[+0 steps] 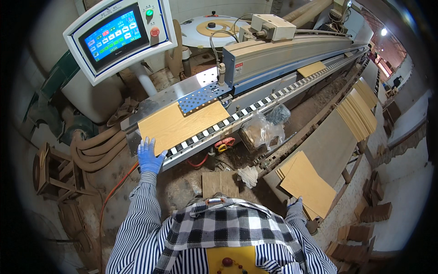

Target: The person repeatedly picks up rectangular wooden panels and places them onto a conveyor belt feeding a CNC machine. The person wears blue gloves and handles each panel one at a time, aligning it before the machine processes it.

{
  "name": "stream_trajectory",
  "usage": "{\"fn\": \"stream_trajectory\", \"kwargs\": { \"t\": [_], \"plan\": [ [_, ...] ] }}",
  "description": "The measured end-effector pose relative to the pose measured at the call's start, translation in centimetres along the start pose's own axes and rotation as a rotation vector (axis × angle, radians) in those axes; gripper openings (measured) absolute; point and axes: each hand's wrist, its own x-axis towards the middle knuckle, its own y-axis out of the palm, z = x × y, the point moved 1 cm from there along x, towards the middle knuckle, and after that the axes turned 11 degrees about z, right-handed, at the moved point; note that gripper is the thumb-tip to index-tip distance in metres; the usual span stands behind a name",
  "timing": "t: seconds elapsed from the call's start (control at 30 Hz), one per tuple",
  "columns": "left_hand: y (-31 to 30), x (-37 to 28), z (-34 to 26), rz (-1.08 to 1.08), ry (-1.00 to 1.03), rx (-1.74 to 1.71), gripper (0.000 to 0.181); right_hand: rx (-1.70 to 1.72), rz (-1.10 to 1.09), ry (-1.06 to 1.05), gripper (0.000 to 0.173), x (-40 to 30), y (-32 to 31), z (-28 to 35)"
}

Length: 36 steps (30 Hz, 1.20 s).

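My left hand (150, 159), in a blue and white glove, presses with spread fingers against the near left end of a wood-grain panel (184, 125). That panel lies flat on the infeed of an edge banding machine, along its black-and-white conveyor track (212, 130). A perforated blue plate (202, 98) covers part of the panel's far edge. My right hand (295, 202) is at the near edge of a pile of similar panels (309, 185). Its fingers are partly hidden, so whether it grips a panel is unclear.
A control console (118, 37) with a lit touchscreen stands at upper left. Another panel (311, 69) lies farther down the track. More panels (356, 114) are stacked on the long bench (328, 144) at right. Plastic bags (265, 128), a red hose (200, 161) and a wooden stool (58, 171) are nearby.
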Motion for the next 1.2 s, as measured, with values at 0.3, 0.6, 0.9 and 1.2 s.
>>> {"fn": "stream_trajectory", "kwargs": {
  "t": [0.3,0.6,0.9,1.2],
  "plan": [
    [0.0,0.0,0.3,0.006,0.028,-0.055,0.070,0.033,0.041,0.082,0.039,-3.4,-1.4,-6.5],
    [1.1,-1.4,2.8,-0.015,0.012,-0.053,0.065,0.151,0.107,0.094,0.038,-4.3,-0.6,-6.5],
    [0.7,-1.9,4.2,-0.049,0.086,-0.127,0.057,0.304,-0.039,-0.066,0.041,-3.2,-1.8,-5.7],
    [0.6,1.0,-1.0,-0.056,0.166,-0.109,0.053,0.358,-0.141,-0.117,0.047,-0.7,-3.8,-3.1]
  ]
}}
